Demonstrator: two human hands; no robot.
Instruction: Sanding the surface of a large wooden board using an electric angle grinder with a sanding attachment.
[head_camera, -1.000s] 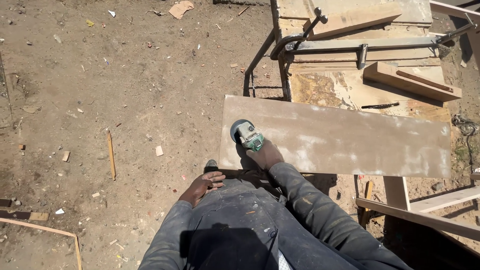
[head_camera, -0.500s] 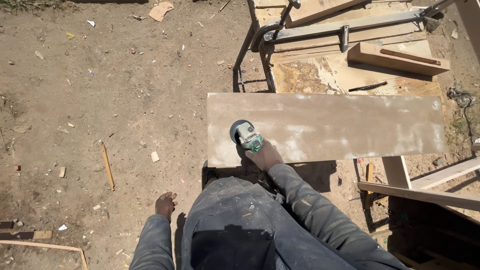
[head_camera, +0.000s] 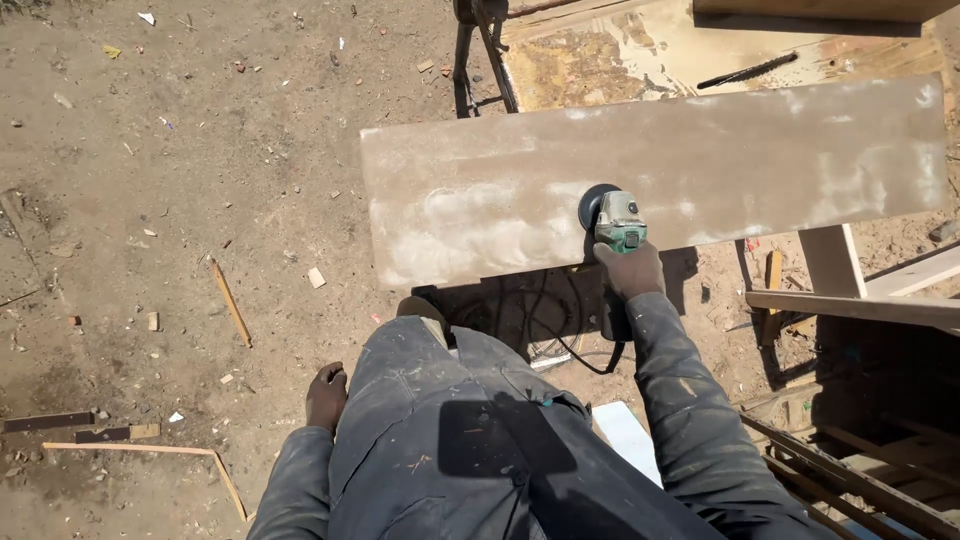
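Since half a second ago the right hand (head_camera: 630, 270) has carried the green angle grinder (head_camera: 615, 222) rightward along the long wooden board (head_camera: 660, 180), from near the board's left end toward its middle, while the left hand (head_camera: 326, 396) hangs at the person's side much as it did.

Head view: the right hand is clamped around the grinder's body, fingers wrapped over the rear of the tool, and the dark round disc just beyond the fingers lies flat on the board close to its near edge. Pale, dusty sanded patches spread over the board to the left of that hand (and a fainter one far to its right). A black cord (head_camera: 570, 345) drops from below the wrist and loops over the ground in the board's shadow. Beyond the board, further from the right hand, sits a worn work surface (head_camera: 610, 50) with a yellowed, stained top. The left hand is well apart from the right, down beside the dark, paint-flecked trousers; it holds nothing, and whether its fingers are curled or slack I cannot tell. Left of that hand, thin wooden sticks (head_camera: 230, 315) and small chips lie scattered on the bare dirt ground (head_camera: 150, 150).
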